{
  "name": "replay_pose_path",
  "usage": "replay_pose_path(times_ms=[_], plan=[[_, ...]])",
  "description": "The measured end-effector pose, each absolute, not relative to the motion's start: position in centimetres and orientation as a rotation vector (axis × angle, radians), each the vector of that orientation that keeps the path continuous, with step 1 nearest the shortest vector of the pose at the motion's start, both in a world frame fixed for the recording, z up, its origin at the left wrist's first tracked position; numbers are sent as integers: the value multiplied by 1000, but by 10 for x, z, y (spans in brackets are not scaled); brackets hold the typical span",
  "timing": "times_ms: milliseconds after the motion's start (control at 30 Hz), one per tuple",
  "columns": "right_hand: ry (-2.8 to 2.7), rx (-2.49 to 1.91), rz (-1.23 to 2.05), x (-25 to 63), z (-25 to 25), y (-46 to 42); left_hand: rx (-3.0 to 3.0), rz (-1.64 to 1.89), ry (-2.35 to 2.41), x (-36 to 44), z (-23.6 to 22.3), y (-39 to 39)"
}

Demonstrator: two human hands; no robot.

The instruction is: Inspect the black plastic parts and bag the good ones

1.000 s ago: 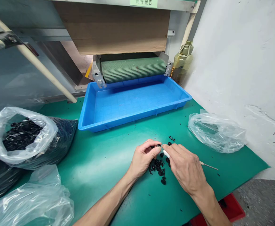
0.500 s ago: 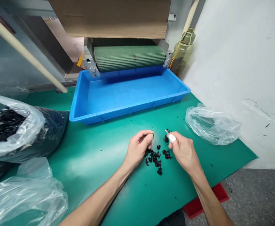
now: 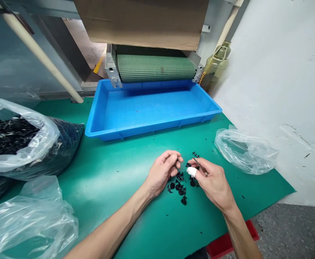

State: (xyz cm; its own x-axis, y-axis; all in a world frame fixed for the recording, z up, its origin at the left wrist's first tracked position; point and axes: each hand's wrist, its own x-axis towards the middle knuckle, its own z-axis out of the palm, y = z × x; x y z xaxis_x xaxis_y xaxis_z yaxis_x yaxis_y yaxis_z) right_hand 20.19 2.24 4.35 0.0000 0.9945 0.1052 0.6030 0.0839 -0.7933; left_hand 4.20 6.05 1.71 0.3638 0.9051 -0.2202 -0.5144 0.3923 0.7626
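My left hand (image 3: pixel 165 171) is closed in a pinch over the green mat, with a small black plastic part, mostly hidden, between thumb and fingers. My right hand (image 3: pixel 214 181) is closed around a slim metal tool (image 3: pixel 199 166), whose exact kind I cannot make out. A white cover (image 3: pixel 192 171) wraps one digit of that hand. Beneath and between both hands lies a loose pile of black plastic parts (image 3: pixel 179 186), some with round heads and thin stems. A few more lie partly hidden beside the right fingers.
A blue tray (image 3: pixel 152 130) stands under the end of a green conveyor belt (image 3: pixel 157 68). Left, an open plastic bag (image 3: pixel 46 144) bulges with black parts; a clear bag (image 3: pixel 33 223) lies nearer. Another clear bag (image 3: pixel 246 151) sits right, by the wall. A red bin (image 3: pixel 222 246) is below the edge.
My right hand has drawn closer to the left and turned, so the slim tool now lies along its fingers. The left fingers have shifted slightly. The view has moved a little.
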Motion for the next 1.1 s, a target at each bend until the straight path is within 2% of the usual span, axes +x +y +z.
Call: replay_pose_path(times_ms=[167,433,733,1100], plan=[[-1719,-1489,615,196,48,18,782,821,711,44,11,54],[-1859,-1508,553,198,49,10,686,885,649,44,9,56],[-2066,-1706,-54,192,40,-10,625,932,666,45,10,54],[-2081,-1800,-218,181,39,-9,743,972,689,47,6,52]])
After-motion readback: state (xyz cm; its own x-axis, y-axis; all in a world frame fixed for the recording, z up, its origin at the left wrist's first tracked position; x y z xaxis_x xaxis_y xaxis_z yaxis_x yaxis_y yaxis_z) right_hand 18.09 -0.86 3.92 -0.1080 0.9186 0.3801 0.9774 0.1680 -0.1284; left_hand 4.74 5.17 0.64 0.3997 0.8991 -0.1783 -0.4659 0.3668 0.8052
